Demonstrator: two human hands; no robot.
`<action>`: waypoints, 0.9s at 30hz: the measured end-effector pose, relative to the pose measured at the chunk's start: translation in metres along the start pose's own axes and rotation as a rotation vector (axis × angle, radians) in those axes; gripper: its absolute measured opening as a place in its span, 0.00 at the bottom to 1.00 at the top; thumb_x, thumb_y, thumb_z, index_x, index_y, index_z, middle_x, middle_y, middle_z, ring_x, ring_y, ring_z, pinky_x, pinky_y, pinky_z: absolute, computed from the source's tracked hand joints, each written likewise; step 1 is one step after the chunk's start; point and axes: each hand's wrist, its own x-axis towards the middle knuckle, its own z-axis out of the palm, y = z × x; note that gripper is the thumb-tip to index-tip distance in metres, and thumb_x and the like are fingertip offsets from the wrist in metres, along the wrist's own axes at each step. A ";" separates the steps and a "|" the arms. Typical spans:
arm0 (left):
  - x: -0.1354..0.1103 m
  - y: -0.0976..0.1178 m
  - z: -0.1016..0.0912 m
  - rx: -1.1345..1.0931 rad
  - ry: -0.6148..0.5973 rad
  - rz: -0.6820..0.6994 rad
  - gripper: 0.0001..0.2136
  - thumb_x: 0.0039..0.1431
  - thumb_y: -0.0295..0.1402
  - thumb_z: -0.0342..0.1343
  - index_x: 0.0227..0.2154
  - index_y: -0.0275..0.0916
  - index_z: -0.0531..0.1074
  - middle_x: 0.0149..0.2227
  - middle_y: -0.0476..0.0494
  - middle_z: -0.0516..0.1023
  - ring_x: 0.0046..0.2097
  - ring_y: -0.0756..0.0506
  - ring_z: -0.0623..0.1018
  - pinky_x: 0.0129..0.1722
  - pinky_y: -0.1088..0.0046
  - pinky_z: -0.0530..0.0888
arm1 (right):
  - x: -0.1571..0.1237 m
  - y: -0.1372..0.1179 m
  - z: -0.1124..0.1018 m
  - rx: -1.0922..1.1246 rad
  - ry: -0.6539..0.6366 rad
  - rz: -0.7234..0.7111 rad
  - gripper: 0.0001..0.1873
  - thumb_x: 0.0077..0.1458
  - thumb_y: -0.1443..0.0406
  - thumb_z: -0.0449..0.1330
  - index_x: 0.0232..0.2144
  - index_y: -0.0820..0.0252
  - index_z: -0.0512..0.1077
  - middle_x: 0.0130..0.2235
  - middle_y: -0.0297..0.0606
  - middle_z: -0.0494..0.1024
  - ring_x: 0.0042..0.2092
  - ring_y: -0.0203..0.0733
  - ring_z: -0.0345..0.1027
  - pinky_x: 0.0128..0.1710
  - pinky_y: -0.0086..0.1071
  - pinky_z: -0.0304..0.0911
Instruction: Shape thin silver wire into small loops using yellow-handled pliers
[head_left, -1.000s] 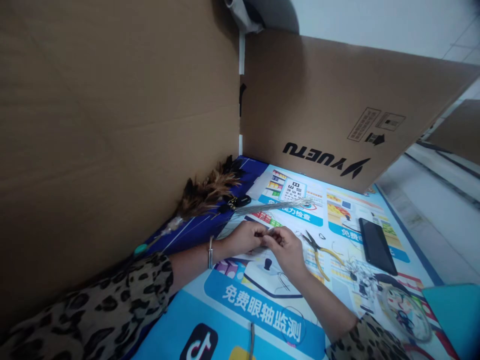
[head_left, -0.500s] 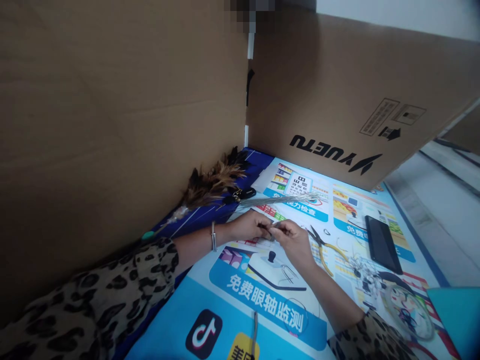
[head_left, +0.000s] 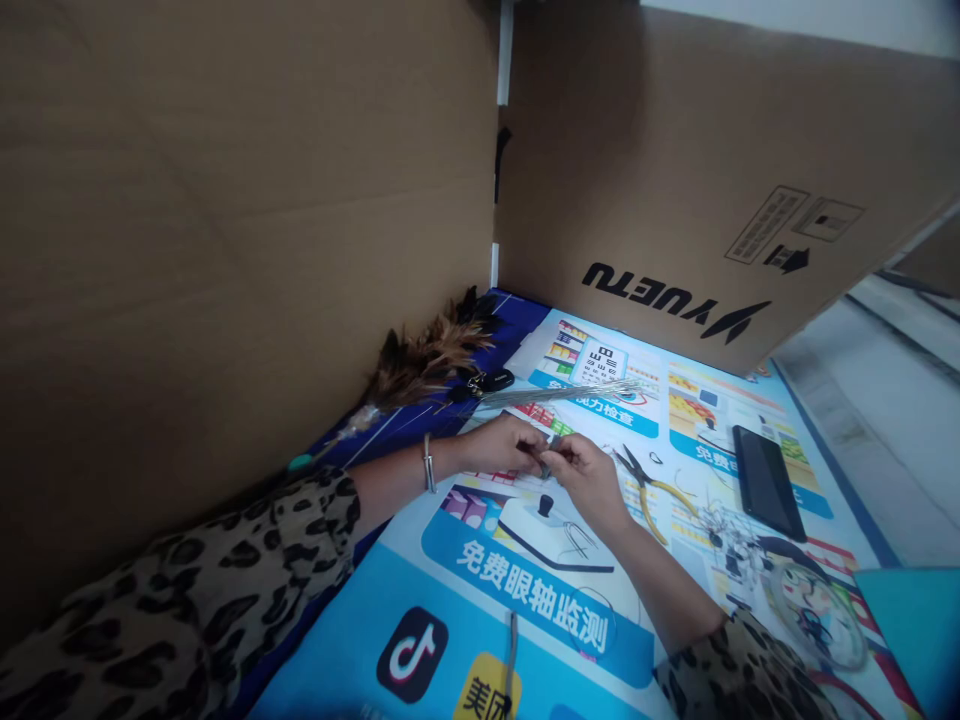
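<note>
My left hand (head_left: 496, 446) and my right hand (head_left: 589, 477) meet over a printed poster-covered table (head_left: 525, 600). Both pinch a small dark piece (head_left: 546, 463) between their fingertips; it is too small to name. A silver bracelet (head_left: 428, 462) circles my left wrist, and leopard-print sleeves cover both forearms. Yellow-handled pliers (head_left: 651, 485) lie just right of my right hand. A bundle of thin metal wires (head_left: 570, 393) lies on the table beyond my hands.
Tall cardboard walls (head_left: 225, 220) close in the left and back. A feather duster (head_left: 420, 365) leans along the left wall, with a black key fob (head_left: 496, 381) beside it. A black phone (head_left: 766, 482), bent wire pieces (head_left: 724, 530) and a tape roll (head_left: 819, 610) lie at the right.
My hands stay pinched together on the small piece and have barely moved. The camera has tilted down and shifted slightly, so the table sits higher in view.
</note>
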 end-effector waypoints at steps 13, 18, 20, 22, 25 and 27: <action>0.000 0.003 0.007 0.350 0.114 0.118 0.13 0.54 0.30 0.51 0.15 0.34 0.64 0.19 0.50 0.65 0.25 0.52 0.65 0.27 0.78 0.59 | -0.004 -0.002 -0.001 -0.138 0.031 -0.036 0.11 0.52 0.59 0.56 0.22 0.58 0.64 0.23 0.29 0.65 0.26 0.33 0.58 0.26 0.26 0.54; -0.002 0.005 0.012 0.529 0.170 0.158 0.11 0.53 0.29 0.52 0.16 0.35 0.65 0.21 0.48 0.68 0.27 0.51 0.66 0.31 0.76 0.60 | -0.007 -0.005 -0.002 -0.225 0.043 -0.065 0.12 0.53 0.59 0.55 0.22 0.57 0.63 0.23 0.30 0.65 0.26 0.34 0.58 0.25 0.27 0.53; -0.002 0.005 0.013 0.552 0.180 0.143 0.11 0.52 0.30 0.53 0.17 0.35 0.66 0.22 0.48 0.68 0.28 0.50 0.67 0.32 0.75 0.60 | -0.008 -0.005 -0.001 -0.246 0.043 -0.078 0.11 0.54 0.60 0.54 0.23 0.57 0.63 0.23 0.30 0.65 0.26 0.34 0.58 0.25 0.27 0.53; -0.002 0.004 0.015 0.547 0.188 0.129 0.11 0.52 0.30 0.53 0.17 0.35 0.65 0.21 0.48 0.68 0.29 0.49 0.67 0.33 0.75 0.60 | -0.008 -0.005 -0.001 -0.257 0.050 -0.101 0.10 0.54 0.61 0.54 0.23 0.57 0.63 0.24 0.31 0.66 0.26 0.34 0.58 0.26 0.27 0.53; -0.002 0.002 0.016 0.487 0.184 0.097 0.10 0.51 0.31 0.53 0.17 0.35 0.64 0.21 0.49 0.66 0.28 0.51 0.66 0.29 0.76 0.59 | -0.009 -0.006 0.000 -0.246 0.062 -0.138 0.10 0.54 0.63 0.54 0.23 0.57 0.64 0.25 0.31 0.66 0.27 0.35 0.60 0.28 0.28 0.55; -0.001 0.001 0.017 0.426 0.181 0.062 0.10 0.50 0.30 0.53 0.17 0.35 0.64 0.21 0.51 0.64 0.26 0.52 0.64 0.26 0.77 0.57 | -0.009 -0.007 0.000 -0.211 0.058 -0.172 0.08 0.55 0.64 0.54 0.23 0.57 0.65 0.26 0.32 0.67 0.30 0.35 0.62 0.30 0.28 0.57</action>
